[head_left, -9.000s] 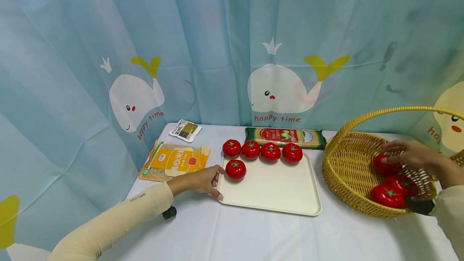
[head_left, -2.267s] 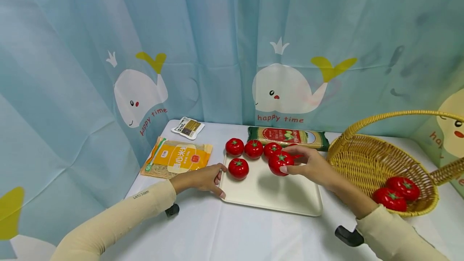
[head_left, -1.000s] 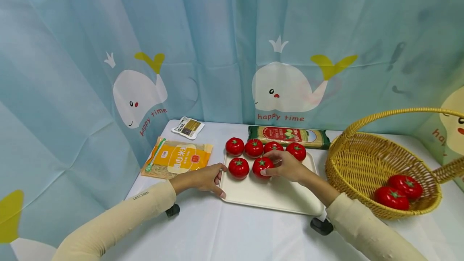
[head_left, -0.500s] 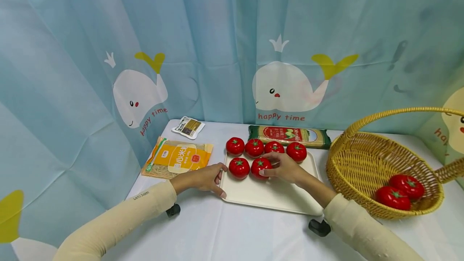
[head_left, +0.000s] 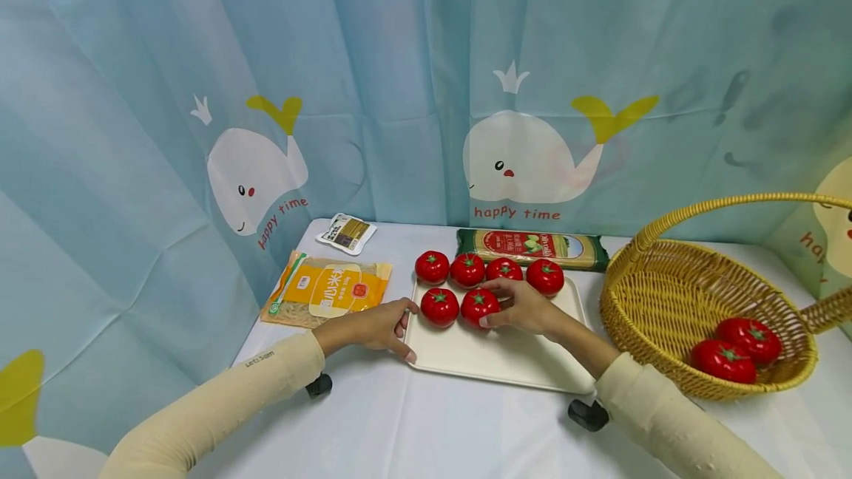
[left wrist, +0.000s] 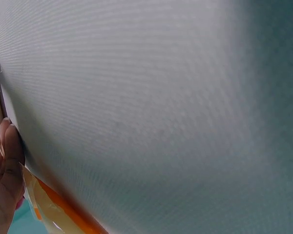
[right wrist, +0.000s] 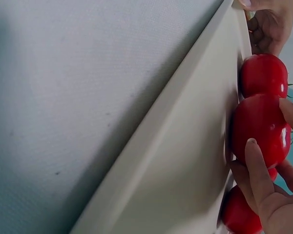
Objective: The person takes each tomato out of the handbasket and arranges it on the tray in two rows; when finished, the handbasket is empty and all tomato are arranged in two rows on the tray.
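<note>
My right hand (head_left: pixel 522 307) grips a red tomato (head_left: pixel 478 307) with thumb and fingers, low on the cream tray (head_left: pixel 506 364). The right wrist view shows fingertips on both sides of this tomato (right wrist: pixel 261 127). Another tomato (head_left: pixel 440 307) sits just left of it. Behind them several tomatoes stand in a row along the tray's far edge, one tomato (head_left: pixel 545 277) at the right end. My left hand (head_left: pixel 382 329) holds the tray's left rim, thumb near the front corner; in the left wrist view only some fingers (left wrist: pixel 12 146) show at the edge.
A wicker basket (head_left: pixel 655 301) with a tall handle stands at the right, two tomatoes (head_left: pixel 723 361) inside. Behind the tray lies a green-ended pasta pack (head_left: pixel 586 253). At the left are a yellow noodle bag (head_left: pixel 326 290) and a small white packet (head_left: pixel 346 233). A blue curtain hangs behind.
My right hand has taken a tomato from the basket, carried it left over the tray and lowered it beside the front-row one. Over the last second it barely moved. My left hand stayed at the rim.
</note>
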